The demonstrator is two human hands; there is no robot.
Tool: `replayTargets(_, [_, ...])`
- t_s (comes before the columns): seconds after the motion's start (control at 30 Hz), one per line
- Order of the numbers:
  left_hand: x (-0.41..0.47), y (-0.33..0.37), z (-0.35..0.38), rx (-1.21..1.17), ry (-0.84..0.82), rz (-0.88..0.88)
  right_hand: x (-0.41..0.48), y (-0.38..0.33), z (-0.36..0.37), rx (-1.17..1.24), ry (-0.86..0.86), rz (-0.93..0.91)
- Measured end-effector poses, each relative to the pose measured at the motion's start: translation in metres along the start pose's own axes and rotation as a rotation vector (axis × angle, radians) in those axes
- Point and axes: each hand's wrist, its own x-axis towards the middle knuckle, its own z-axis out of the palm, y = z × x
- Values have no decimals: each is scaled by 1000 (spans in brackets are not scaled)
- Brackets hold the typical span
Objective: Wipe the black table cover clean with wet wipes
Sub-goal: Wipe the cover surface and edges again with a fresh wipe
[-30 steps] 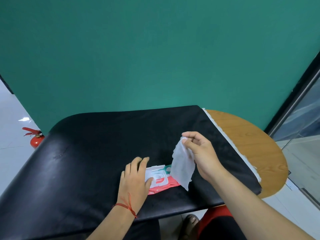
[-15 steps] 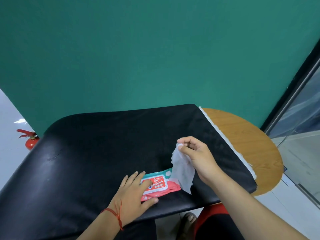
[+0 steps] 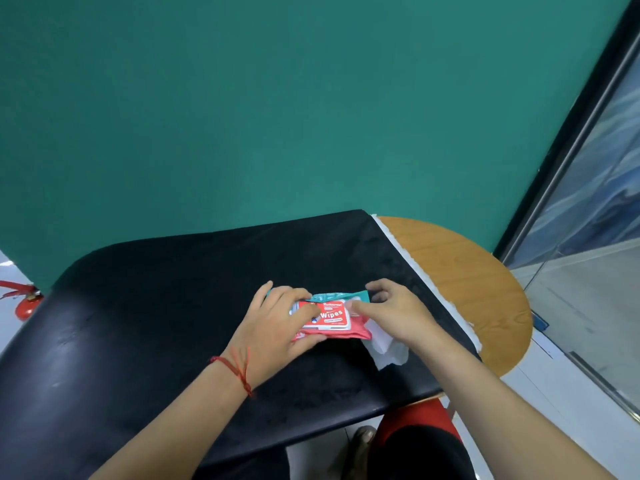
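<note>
The black table cover (image 3: 166, 306) is spread over most of the table. On it, near the front right, lies a red and teal wipes pack (image 3: 333, 317) with its lid down. My left hand (image 3: 273, 323) grips the pack's left end, thumb at the front edge and fingers over the top. My right hand (image 3: 394, 313) holds the right end, its thumb on the lid and its fingers curled round the far corner. A white wet wipe (image 3: 388, 348) lies crumpled on the cover under my right palm and wrist.
Bare wooden tabletop (image 3: 460, 271) shows to the right of the cover's white hem. A green wall stands behind the table. A glass door (image 3: 588, 174) is at the right, and a red fire extinguisher (image 3: 24, 303) sits on the floor at the left.
My right hand came down from holding the wipe in the air and now sits on the pack, the wipe lying beneath it. The pack's lid went from open to closed. My left hand stayed on the pack.
</note>
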Motion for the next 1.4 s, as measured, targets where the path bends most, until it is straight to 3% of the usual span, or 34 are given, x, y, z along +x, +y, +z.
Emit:
replayTargets(0.13, [37,9,5,86,-89,69,1,12,-34,406,-230,136])
replayTargets(0.27, [56,29,18,0,-141,-126,16,40,-63,629,29,231])
replayTargets(0.37, [46,39,37,-73,-173,-162,37,64,-91,763,205,281])
replayTargets(0.5, [26,43,57,-145,-273,-189,60,86,-122,838,400,325])
replayTargets(0.7, [25,47,65,-207,-360,-223,74,127,-132,767,353,559])
replayTargets(0.8, [29,51,69,-257,-339,-231,90,171,-130,718,444,568])
replayTargets(0.87, [33,58,72,-292,-333,-237,78,160,-125,751,416,569])
replayTargets(1.03, [58,99,64,-595,-327,-344,36,96,-110,816,272,350])
replayTargets(1.2, [91,126,54,-1183,-363,-647,2,37,-102,908,10,74])
replayTargets(1.4, [94,108,33,-1780,-351,-786,-4,-12,-95,944,-148,-128])
